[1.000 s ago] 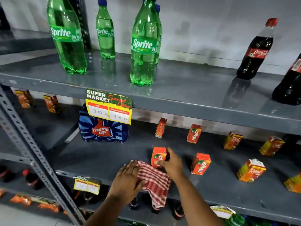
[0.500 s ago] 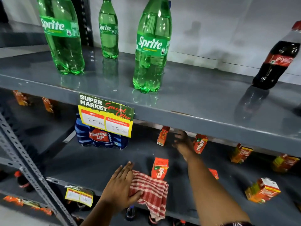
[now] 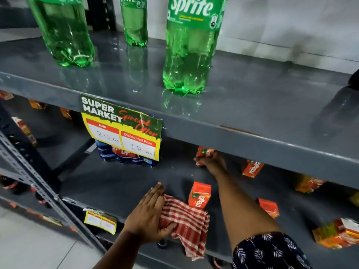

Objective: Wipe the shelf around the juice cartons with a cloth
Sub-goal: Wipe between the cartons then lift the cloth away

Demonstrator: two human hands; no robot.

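Observation:
A red-and-white checked cloth (image 3: 187, 220) lies at the front edge of the grey middle shelf (image 3: 116, 183), one corner hanging over the edge. My left hand (image 3: 148, 214) presses flat on the cloth's left part, thumb under its fold. My right hand (image 3: 210, 161) reaches deep to the back of the shelf and is closed around a small orange juice carton (image 3: 204, 151). Another orange Maaza carton (image 3: 200, 195) stands upright just behind the cloth. More cartons (image 3: 252, 168) stand further right, partly hidden under the upper shelf.
The upper shelf (image 3: 233, 105) overhangs closely, carrying green Sprite bottles (image 3: 188, 45). A yellow price tag (image 3: 124, 127) hangs from its edge, with a blue Thums Up pack (image 3: 128, 160) behind. Slotted metal upright (image 3: 29, 169) at left. Lying cartons (image 3: 338, 233) at right.
My right hand left the front carton, reached to the back of the shelf and closed on the rear carton. My left hand stays on the cloth. The view moved closer and lower.

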